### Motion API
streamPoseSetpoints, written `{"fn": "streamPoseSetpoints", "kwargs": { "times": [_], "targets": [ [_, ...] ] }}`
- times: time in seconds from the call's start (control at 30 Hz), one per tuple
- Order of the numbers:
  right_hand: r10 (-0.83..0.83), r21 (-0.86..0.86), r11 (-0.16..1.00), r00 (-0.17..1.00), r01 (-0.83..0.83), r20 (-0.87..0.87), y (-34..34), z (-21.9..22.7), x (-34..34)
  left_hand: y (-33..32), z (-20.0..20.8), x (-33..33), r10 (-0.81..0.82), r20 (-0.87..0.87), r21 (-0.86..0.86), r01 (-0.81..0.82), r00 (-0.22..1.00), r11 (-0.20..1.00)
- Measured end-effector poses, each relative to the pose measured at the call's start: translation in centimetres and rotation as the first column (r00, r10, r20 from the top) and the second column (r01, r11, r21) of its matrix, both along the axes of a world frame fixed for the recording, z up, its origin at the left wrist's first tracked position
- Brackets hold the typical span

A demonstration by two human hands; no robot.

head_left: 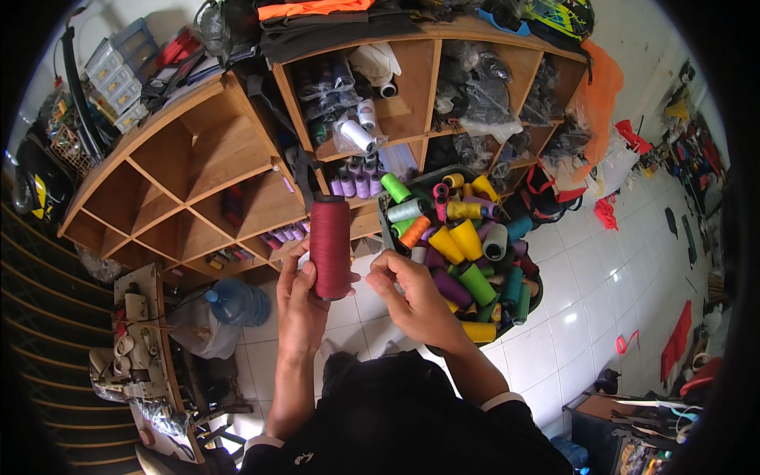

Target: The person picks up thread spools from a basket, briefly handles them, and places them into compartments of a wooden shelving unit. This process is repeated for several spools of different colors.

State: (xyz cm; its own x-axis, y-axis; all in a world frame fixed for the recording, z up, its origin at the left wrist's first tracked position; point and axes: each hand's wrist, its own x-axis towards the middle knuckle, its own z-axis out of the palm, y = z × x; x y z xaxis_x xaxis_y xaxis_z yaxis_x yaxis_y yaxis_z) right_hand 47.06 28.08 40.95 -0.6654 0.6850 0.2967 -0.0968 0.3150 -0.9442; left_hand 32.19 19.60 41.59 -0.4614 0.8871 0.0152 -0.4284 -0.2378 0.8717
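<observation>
A large dark-red thread cone (330,249) stands upright in my left hand (298,305), whose fingers wrap round its lower part. Just right of the cone's base, my right hand (402,294) is closed in a pinch, with thumb and forefinger pressed together. What sits between those fingertips is too fine to make out clearly. Beyond my right hand is a dark basket (535,305) heaped with thread cones in green, yellow, orange, purple and grey, among them a bright green cone (476,283).
Wooden cubby shelves (182,170) span the far side, with purple thread cones (362,186) and plastic-wrapped bundles inside. A blue water jug (237,302) stands on the tiled floor at left, beside a sewing machine (134,356). Red fabric scraps (677,340) lie at right.
</observation>
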Motion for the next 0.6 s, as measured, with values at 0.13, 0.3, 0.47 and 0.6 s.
{"fn": "streamPoseSetpoints", "kwargs": {
  "times": [0.13,0.3,0.47,0.6],
  "targets": [
    [0.027,-0.080,0.996,0.997,-0.033,-0.066,-0.6,0.4,-0.7,-0.1,-0.7,-0.2,-0.112,0.131,0.007,0.112,0.985,0.994],
    [0.028,-0.100,0.994,0.997,-0.035,-0.069,-0.9,0.6,-0.9,-0.1,-2.1,-0.6,-0.221,0.269,0.106,0.199,0.938,0.974],
    [-0.062,0.058,0.997,0.997,0.060,0.035,-0.8,-0.3,-1.1,0.4,-2.0,0.3,-0.088,0.039,-0.007,0.088,0.995,0.996],
    [-0.137,0.121,0.984,0.990,0.134,0.016,-0.9,-0.5,-1.3,0.6,-1.8,0.7,-0.050,0.059,-0.043,0.053,0.997,0.998]
  ]
}}
